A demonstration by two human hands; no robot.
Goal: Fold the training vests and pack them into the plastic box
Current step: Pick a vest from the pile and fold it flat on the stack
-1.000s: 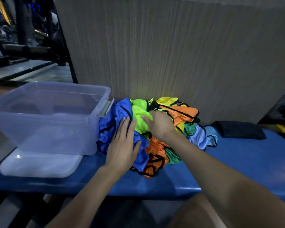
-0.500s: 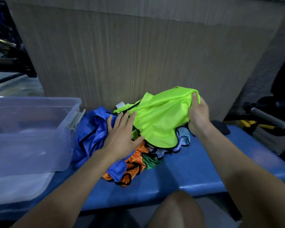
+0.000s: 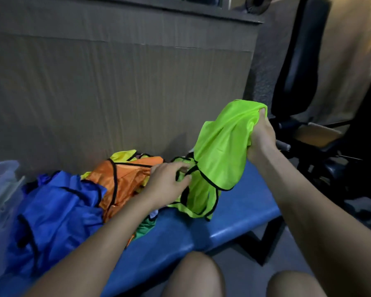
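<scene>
A neon green vest (image 3: 221, 151) with black trim hangs above the blue bench (image 3: 176, 234). My right hand (image 3: 260, 136) is closed on its bunched upper end, raised to the right. My left hand (image 3: 167, 183) pinches the vest's black-trimmed strap lower down, just right of the pile. That pile holds an orange vest (image 3: 124, 181), a blue vest (image 3: 56, 213), a yellow one (image 3: 124, 156) and a green one (image 3: 146, 228). The clear plastic box (image 3: 0, 189) is at the far left edge, only partly in view.
A wood-grain panel (image 3: 116, 93) stands directly behind the bench. A dark seat and metal frame (image 3: 298, 82) stand to the right beyond the bench end. My knees (image 3: 193, 275) are below the bench's front edge.
My right hand has pulled the green vest up and to the right, clear of the pile. My left hand left the blue vest and took the green vest's strap. The view swung right.
</scene>
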